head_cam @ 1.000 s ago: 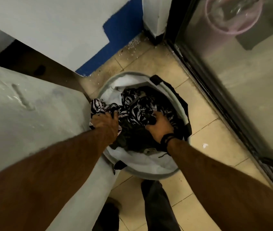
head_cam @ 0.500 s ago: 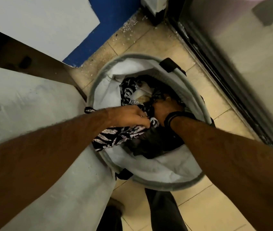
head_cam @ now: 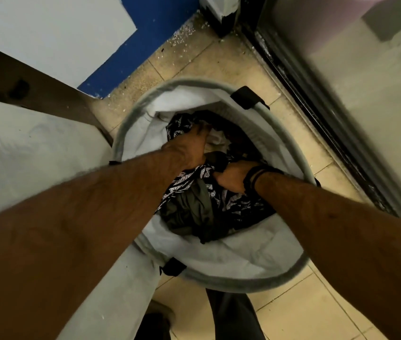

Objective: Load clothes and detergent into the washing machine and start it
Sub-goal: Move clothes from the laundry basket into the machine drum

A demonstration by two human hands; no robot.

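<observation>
While both arms reach down into the laundry basket, the right hand grips a bunch of clothes: its fingers are curled round dark fabric at the top of the bundle, and a dark wristband sits just behind the grip. The left hand lies farther into the basket, just beyond and to the left of that grip, with its back turned up. Its fingers reach down among the clothes beside a pale garment, and their tips are hidden by fabric; whether they clasp anything cannot be told from here.

Directly below the right hand's grip hangs a black-and-white patterned garment, and against it, on the side nearer the person, lies a dark olive garment. All the clothes sit inside the basket, resting against its white lining. A black handle strap is fixed to the rim on the far side of the grip, and a second black strap is fixed to the rim on the near side, under the left forearm.

Just to the left of the basket, beneath the left arm, stands a large pale grey surface that touches the basket rim. The basket stands on a beige tiled floor. To the right of the grip, well apart from it, runs a dark door track. Beyond the basket, a blue wall section meets the floor.
</observation>
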